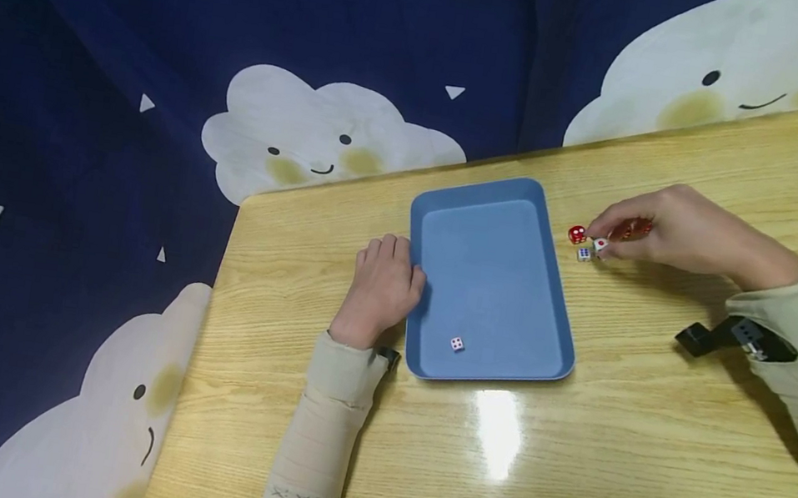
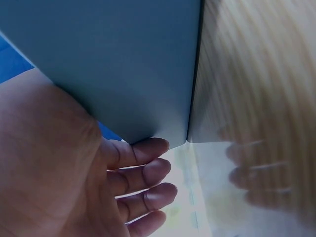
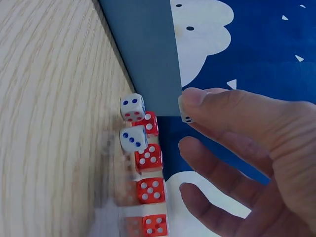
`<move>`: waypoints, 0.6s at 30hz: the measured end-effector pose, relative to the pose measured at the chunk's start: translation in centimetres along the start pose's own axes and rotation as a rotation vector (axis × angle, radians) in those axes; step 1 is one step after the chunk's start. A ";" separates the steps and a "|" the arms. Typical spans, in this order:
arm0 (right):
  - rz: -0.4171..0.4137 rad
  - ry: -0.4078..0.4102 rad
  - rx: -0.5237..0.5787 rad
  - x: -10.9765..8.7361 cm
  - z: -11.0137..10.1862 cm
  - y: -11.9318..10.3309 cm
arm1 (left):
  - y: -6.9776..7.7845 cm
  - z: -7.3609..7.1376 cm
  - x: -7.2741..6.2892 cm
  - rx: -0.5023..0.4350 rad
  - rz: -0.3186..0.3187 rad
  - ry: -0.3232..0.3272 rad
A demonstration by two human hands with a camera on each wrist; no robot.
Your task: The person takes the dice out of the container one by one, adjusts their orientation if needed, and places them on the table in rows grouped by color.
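My left hand (image 1: 385, 285) holds the left rim of a shallow blue-grey tray (image 1: 502, 271), with the thumb over the edge and the other fingers along the outer side. One white die (image 1: 458, 344) lies inside, close to the tray's near end. Right of the tray, my right hand (image 1: 681, 236) pinches a white die (image 3: 185, 111) between thumb and forefinger, just above the table. Below that hand sit two white dice, one with blue and red pips (image 3: 132, 107) and another showing blue pips (image 3: 133, 139). Several red dice (image 3: 151, 190) stand in a row beside them, partly hidden in the head view.
The wooden table (image 1: 415, 470) carries the tray and dice. Behind its far edge and along the left hangs a dark blue curtain (image 1: 370, 10) with white clouds. A black wrist strap (image 1: 716, 337) shows under the right sleeve.
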State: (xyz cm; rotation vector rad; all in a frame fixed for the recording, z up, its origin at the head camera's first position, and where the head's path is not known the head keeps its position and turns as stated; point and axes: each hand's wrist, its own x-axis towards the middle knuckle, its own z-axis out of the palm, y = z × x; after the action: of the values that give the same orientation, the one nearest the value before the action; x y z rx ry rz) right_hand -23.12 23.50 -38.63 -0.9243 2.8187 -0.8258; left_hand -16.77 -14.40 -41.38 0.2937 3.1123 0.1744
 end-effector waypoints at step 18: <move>0.070 -0.061 -0.023 -0.2 -0.4 1.2 | 0.0 0.1 0.1 0.002 -0.007 -0.006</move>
State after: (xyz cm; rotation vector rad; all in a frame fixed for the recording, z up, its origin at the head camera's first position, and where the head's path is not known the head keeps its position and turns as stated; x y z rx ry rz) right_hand -23.65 24.59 -38.94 -0.8337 2.7959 -0.7458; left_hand -16.88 -14.38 -41.52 0.2832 3.1077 0.1699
